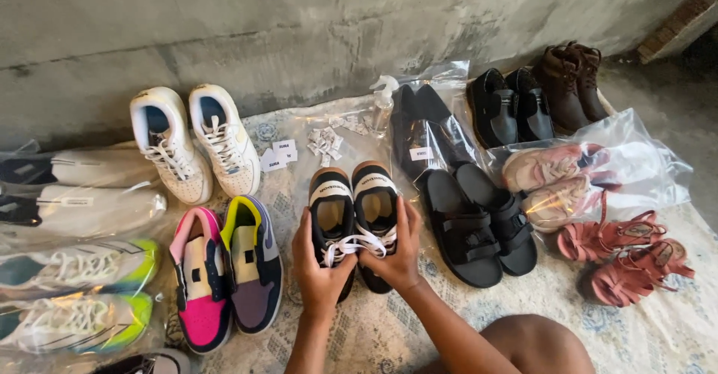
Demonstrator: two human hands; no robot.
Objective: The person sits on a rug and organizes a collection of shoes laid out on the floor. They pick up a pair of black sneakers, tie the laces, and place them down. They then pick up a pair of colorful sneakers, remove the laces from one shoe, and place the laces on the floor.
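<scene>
You had both hands on the black sneakers (353, 213), which stood side by side on the patterned mat (598, 336), toes pointing toward the wall (299, 30). Your left hand (320, 269) wrapped the outer side of the left shoe, fingers curled closed around its edge, thumb near the white laces (355, 245). Your right hand (398, 250) cupped the right shoe the same way, fingers folded against its side, thumb touching the laces. The laces ran across between the two shoes, pinched at the middle where your thumbs met.

Just left of the pair lay the pink and purple sneakers (224, 273), and above those the white sneakers (194, 146). Bagged sneakers (75, 299) were stacked along the left edge. To the right sat black sandals (479, 228), touching a bag of black dress shoes (426, 131). Farther right lay bagged pink shoes (550, 179) and red sandals (624, 258). A spray bottle (383, 103) stood near the wall, with paper tags (323, 142) beside it. Your knee (535, 344) showed at the bottom.
</scene>
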